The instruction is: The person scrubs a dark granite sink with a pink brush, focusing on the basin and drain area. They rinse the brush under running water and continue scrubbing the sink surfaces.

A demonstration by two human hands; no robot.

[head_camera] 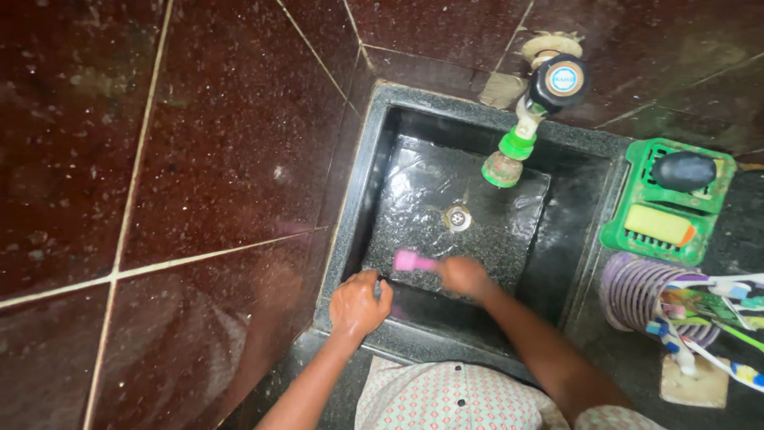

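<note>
Pink brush (414, 260), apparently in right hand (464, 276) grip.

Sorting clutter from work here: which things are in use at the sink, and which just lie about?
In use: right hand, pink brush, left hand, sink.
Lying about: tap, green soap tray, purple cup, toothbrushes.

Your left hand (358, 304) is curled into a loose fist, knuckles up. Your right hand (464, 275) is blurred, fingers closed, forearm stretched forward and bare.
</note>
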